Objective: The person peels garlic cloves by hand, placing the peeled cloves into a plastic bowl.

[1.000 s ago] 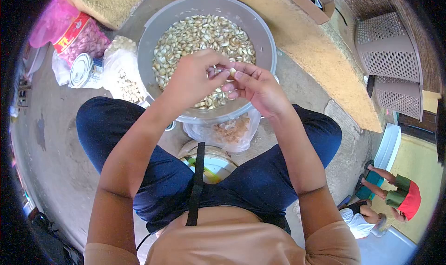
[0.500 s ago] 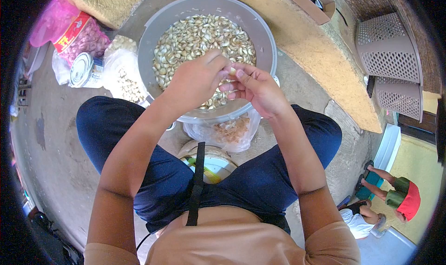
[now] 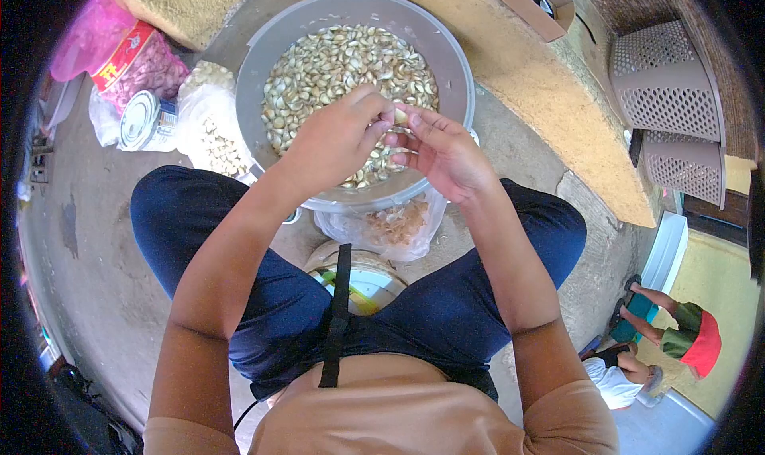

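Observation:
A pale garlic clove (image 3: 400, 118) is pinched at the fingertips of both hands, above a large grey tub (image 3: 251, 96). My left hand (image 3: 339, 136) is closed, its thumb and forefinger at the clove's left side. From the right, my right hand (image 3: 448, 156) grips the clove between thumb and forefinger, its other fingers loosely curled. Below them, many garlic cloves (image 3: 351, 64) in their skins fill the tub's bottom, apparently in water. Part of the heap is hidden by my hands.
Left of the tub stand a clear bag of peeled cloves (image 3: 219, 148), a tin can (image 3: 143, 120) and a pink mesh sack (image 3: 151, 76). A plastic bag of skins (image 3: 398, 224) lies before the tub. Perforated baskets (image 3: 669, 96) and two people (image 3: 685, 339) are at right.
My fingertips have shifted slightly around the clove, and more of its pale surface shows between them. The tub and the things around it have stayed put.

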A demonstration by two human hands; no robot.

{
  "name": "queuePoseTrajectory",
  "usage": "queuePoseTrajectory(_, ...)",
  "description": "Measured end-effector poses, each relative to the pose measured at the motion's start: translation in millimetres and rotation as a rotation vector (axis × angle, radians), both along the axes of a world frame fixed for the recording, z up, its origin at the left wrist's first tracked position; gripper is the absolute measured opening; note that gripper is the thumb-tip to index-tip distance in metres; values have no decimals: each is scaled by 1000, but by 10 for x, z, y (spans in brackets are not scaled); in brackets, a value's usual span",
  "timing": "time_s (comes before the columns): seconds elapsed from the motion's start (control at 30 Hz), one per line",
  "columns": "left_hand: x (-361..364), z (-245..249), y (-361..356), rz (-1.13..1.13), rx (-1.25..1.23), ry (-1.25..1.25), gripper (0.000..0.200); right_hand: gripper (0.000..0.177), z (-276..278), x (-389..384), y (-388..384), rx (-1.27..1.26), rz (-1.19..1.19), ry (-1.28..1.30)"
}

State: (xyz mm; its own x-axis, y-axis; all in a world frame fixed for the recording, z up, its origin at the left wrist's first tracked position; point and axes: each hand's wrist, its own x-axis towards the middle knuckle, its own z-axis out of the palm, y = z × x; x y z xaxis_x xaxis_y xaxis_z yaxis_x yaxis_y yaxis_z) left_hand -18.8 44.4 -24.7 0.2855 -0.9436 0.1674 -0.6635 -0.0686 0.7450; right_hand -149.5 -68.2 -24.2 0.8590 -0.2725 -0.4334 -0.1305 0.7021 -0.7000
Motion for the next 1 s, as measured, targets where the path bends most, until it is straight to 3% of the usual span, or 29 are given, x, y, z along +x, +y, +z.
queuePoseTrajectory(0.5,13,-42,-11,-52,10,401,6,26,-135,28,-43,275,-109,-120)
queuePoseTrajectory(0.67,59,7,-13,127,113,578,13,29,-124,30,-49,222,-98,-120)
queuePoseTrajectory(0.87,5,-136,-25,84,-41,378,12,25,-88,49,6,140,-132,-39)
queuePoseTrajectory(1.0,-53,18,-34,184,156,485,19,25,-94,51,70,-22,-155,-32)
